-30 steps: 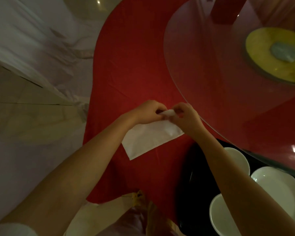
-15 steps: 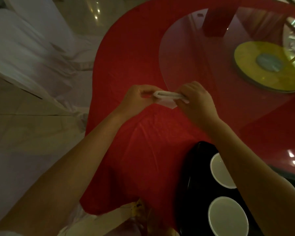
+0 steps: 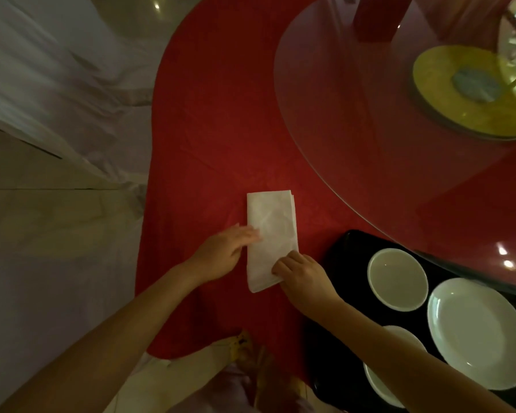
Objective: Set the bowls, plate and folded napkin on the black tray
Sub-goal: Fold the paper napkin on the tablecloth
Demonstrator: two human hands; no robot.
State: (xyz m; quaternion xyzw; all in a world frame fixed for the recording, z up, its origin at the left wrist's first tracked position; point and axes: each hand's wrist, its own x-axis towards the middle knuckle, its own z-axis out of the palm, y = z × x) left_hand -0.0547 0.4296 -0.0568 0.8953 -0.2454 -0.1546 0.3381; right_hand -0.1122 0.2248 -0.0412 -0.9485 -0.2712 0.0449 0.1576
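Observation:
A white napkin, folded into a long rectangle, lies flat on the red tablecloth. My left hand rests flat with its fingertips on the napkin's left edge. My right hand has its fingers curled onto the napkin's near right corner. To the right sits the black tray. On it are a white bowl, a larger white plate, and a second bowl partly hidden under my right forearm.
A round glass turntable covers the table's far right and overhangs the tray's far edge; a yellow disc lies beneath it. White-draped chairs stand at the left. The table edge runs just in front of me.
The napkin was held up between both hands and being folded; now it lies flat on the tablecloth as a narrow rectangle, with both hands pressing its near end. The view has tilted down.

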